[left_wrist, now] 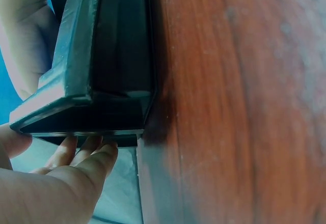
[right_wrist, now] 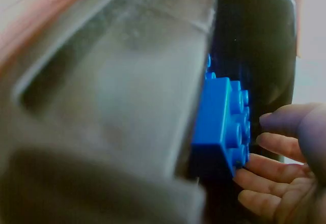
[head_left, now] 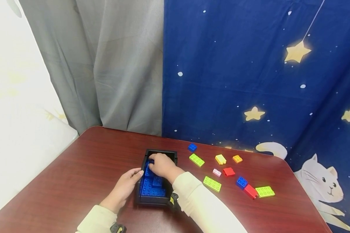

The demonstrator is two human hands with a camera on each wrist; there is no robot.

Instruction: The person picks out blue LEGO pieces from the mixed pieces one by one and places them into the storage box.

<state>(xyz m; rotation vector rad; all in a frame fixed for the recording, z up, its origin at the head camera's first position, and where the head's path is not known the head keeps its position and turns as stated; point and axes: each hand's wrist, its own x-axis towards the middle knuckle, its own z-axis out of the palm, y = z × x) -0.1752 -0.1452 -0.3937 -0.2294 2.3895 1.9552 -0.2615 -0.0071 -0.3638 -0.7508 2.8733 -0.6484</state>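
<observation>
Black box (head_left: 154, 201) on table (head_left: 102, 155), open side up; blue bricks (head_left: 152, 191) inside (studs up), heights uneven.

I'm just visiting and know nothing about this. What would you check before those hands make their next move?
1. Black box on the table: ok, open side up.
2. Left hand holding the box: ok, at its left side.
3. Right hand reaching inside the box: ok.
4. Fingers pressing on a brick: cannot tell; they are close to the blue bricks, but contact is unclear.
5. Every blue brick in the box: not ok; one lies near the far edge, another beside a red brick.
</observation>
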